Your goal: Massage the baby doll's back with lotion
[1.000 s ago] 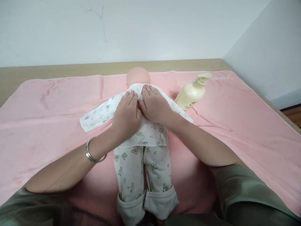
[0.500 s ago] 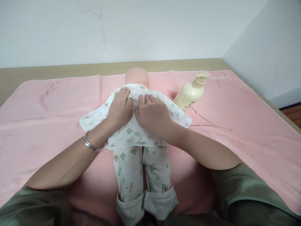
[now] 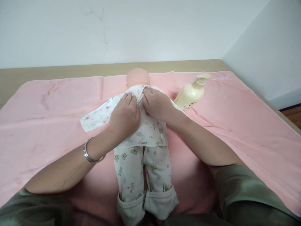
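A baby doll (image 3: 138, 77) lies stretched out, its bald head at the far end. It wears a white patterned baby shirt (image 3: 150, 133) and matching trousers (image 3: 129, 169) with turned-up cuffs. My right hand (image 3: 158, 103) has its fingertips closed on the shirt's overlapping edge near the neckline, pulling up a crease. Just left of it, my left hand (image 3: 125, 114) presses its bent fingers together on the shirt front; its thumb side faces my right hand. The cloth under both palms is hidden, and so is most of the shirt's right sleeve.
A pale yellow pump bottle (image 3: 190, 94) stands tilted in view, right of the doll. Beneath everything spreads a pink sheet (image 3: 235, 125) with wrinkles, over a wooden surface (image 3: 70, 69). White walls (image 3: 164, 28) rise behind and at the right.
My right hand has moved up toward the neckline and now grips the shirt edge. My left hand has shifted slightly right and nearer to me. The shirt's crease has moved.
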Demonstrator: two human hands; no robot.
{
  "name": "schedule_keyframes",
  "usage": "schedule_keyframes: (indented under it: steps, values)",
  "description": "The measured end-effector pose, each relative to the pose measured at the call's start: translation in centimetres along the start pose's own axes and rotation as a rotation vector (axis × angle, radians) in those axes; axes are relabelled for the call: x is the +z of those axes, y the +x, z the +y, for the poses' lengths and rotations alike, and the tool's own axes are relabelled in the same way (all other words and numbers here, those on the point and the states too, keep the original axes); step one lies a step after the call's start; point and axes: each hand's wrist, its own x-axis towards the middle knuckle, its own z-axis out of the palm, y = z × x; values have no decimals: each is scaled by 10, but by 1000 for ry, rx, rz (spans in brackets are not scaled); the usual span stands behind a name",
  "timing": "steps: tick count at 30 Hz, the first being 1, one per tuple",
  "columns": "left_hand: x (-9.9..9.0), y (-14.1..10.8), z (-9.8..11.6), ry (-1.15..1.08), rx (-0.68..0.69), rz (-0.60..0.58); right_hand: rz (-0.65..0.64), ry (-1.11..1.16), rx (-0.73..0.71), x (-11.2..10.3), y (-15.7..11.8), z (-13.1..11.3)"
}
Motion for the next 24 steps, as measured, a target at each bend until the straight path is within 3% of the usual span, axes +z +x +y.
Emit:
schedule_keyframes:
  steps: [3,6,12,19,24]
  values:
    - [-3,9,-4,-48,-57,-58,18,-20,-10,4,-2,-4]
    - [-6,21,-11,-111,-148,-102,-3,-51,68,3,-12,-18]
    - [-7,36,-25,-193,-196,-98,-102,-78,122,-9,-28,-40]
    - [1,12,-6,-35,-87,-70,-18,20,-8,-1,-10,-17]
    - [2,-3,6,-31,-18,-36,-17,47,-10,7,0,-2]
